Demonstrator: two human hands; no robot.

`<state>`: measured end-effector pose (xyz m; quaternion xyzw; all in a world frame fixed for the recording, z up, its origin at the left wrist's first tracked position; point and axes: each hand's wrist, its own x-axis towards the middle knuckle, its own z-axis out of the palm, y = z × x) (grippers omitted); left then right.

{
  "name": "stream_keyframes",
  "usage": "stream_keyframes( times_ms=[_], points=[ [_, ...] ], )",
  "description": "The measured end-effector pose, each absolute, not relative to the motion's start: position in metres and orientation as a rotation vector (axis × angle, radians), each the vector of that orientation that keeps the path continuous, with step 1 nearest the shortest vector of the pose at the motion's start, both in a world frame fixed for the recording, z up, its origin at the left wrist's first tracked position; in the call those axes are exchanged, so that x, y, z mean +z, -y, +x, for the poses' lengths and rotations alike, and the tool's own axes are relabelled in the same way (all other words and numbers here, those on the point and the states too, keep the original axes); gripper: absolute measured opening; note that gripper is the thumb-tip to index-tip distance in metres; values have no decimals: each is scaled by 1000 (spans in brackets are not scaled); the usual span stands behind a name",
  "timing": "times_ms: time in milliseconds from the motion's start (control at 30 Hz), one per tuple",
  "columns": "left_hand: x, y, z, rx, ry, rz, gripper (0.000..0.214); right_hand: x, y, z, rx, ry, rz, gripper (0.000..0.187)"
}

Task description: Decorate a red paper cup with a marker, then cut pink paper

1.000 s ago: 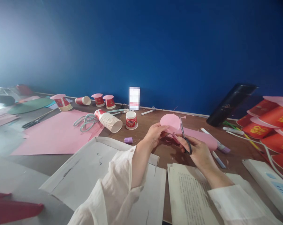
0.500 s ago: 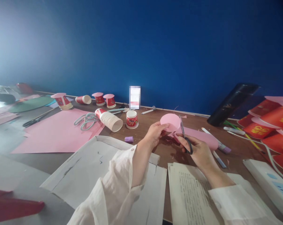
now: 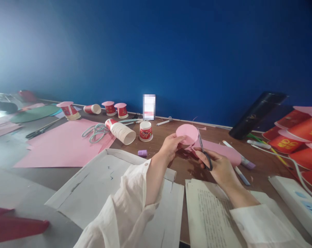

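Between thumb and fingers, my left hand grips a round pink paper disc by its lower left edge. My right hand is closed around the dark handles of a pair of scissors. The blades point up and lie along the disc's right edge. A thin curl of pink paper rises near the blade tips. Beneath the hands, more pink paper lies on the brown table, partly rolled. A red paper cup stands upside down left of the disc.
A stack of paper cups lies on its side by a looped cord. Pink sheets cover the left. A black cylinder, red cups and a power strip sit right. Printed pages lie in front.
The camera view has shifted very slightly. Both hands, the disc and the scissors keep almost the same position.
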<state>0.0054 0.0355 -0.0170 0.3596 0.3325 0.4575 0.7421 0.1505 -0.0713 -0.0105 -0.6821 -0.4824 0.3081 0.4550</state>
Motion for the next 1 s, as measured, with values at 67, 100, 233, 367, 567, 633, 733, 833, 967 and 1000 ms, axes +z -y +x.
stream_keyframes(
  times_ms=[67, 100, 233, 367, 567, 633, 733, 833, 967, 1000],
  points=[
    [-17, -35, 5, 1006, -726, 789, 31, -11, 72, 151, 770, 1179, -1689, 55],
    [-17, -35, 5, 1008, -723, 788, 31, -11, 72, 151, 770, 1176, -1690, 55],
    [-18, -36, 5, 1010, -722, 788, 29, -10, 72, 151, 753, 1182, -1681, 55],
    [-20, -37, 6, 1033, -711, 785, 28, -8, 72, 150, 728, 1192, -1674, 54],
    [-16, -36, 6, 1041, -718, 740, 27, -11, 71, 149, 732, 1209, -1674, 55],
    [-14, -35, 5, 1042, -725, 726, 26, -11, 71, 148, 738, 1202, -1677, 54],
    [-13, -34, 5, 1048, -733, 707, 22, -10, 71, 147, 741, 1194, -1670, 53],
    [-12, -34, 5, 1057, -730, 689, 22, -8, 72, 146, 736, 1197, -1667, 53],
    [-13, -35, 6, 1065, -720, 683, 22, -7, 72, 145, 748, 1180, -1682, 54],
    [-14, -35, 6, 1071, -719, 684, 23, -7, 71, 145, 751, 1172, -1687, 54]
  ],
)
